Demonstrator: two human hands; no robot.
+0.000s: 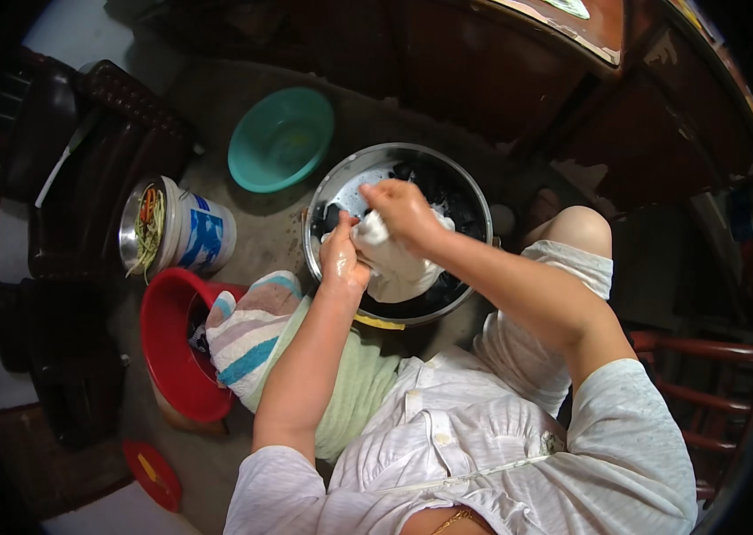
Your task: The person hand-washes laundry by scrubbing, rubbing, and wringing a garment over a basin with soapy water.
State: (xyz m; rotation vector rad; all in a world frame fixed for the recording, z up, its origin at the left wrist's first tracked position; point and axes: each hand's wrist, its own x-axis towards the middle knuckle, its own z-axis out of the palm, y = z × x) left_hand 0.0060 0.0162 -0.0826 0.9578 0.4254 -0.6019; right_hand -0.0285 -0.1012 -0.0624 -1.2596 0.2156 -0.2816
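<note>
A round metal basin (481,221) stands on the floor in front of me, with soapy water and dark cloth in it. Over it I hold a bunched white cloth (403,271) in both hands. My left hand (343,257) grips the cloth's left side, its thumb up, wet on the wrist. My right hand (403,208) is closed at the top of the cloth, fingers curled; some of its fingers are hidden. The cloth's lower part hangs into the basin over the dark cloth.
A teal plastic basin (283,140) stands beyond, to the left. Left are a white bucket (206,234) with a metal bowl of vegetable shreds on top, a red tub (172,348) and a dark armchair (102,167). A striped towel (256,334) lies by my left leg. Dark red cabinets (470,73) stand ahead.
</note>
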